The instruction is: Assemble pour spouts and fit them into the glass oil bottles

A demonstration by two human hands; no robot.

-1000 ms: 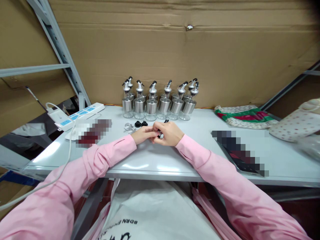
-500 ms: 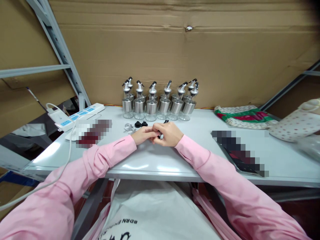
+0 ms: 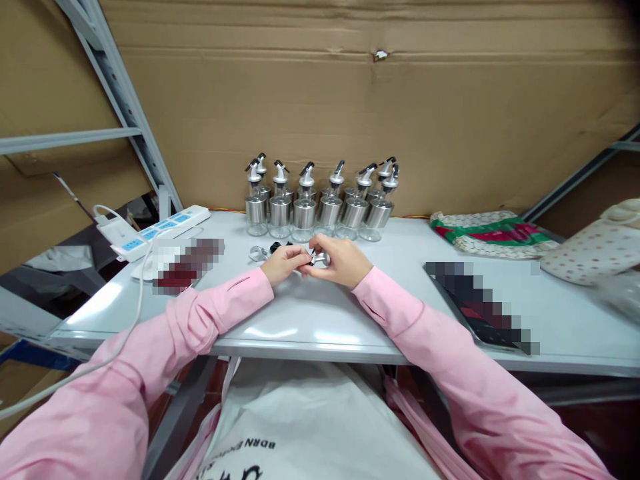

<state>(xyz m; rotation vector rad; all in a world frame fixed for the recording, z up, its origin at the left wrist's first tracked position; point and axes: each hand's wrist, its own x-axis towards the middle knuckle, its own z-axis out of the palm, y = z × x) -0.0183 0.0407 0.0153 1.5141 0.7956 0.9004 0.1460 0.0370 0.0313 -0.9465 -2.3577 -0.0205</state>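
Over the middle of the table, my left hand (image 3: 286, 265) and my right hand (image 3: 341, 261) meet at the fingertips. Between them is a small silver and black spout piece (image 3: 321, 259), pinched by the fingers of both hands. Part of it is hidden by the fingers. Just behind my left hand lie small black parts (image 3: 275, 247) and a silver piece (image 3: 258, 253). Farther back stand several glass bottles with metal sleeves (image 3: 304, 215), each topped by a silver spout with a black lever.
A white power strip (image 3: 165, 232) with a cable lies at the left, near a pixelated item (image 3: 190, 267). At the right are a dark flat device (image 3: 475, 310), a patterned cloth (image 3: 493, 235) and a dotted white item (image 3: 590, 248). Cardboard (image 3: 320, 107) stands behind.
The fingers of my right hand have spread a little, so more of the silver piece shows. My left fingertips have shifted slightly and cover more of the black parts behind.
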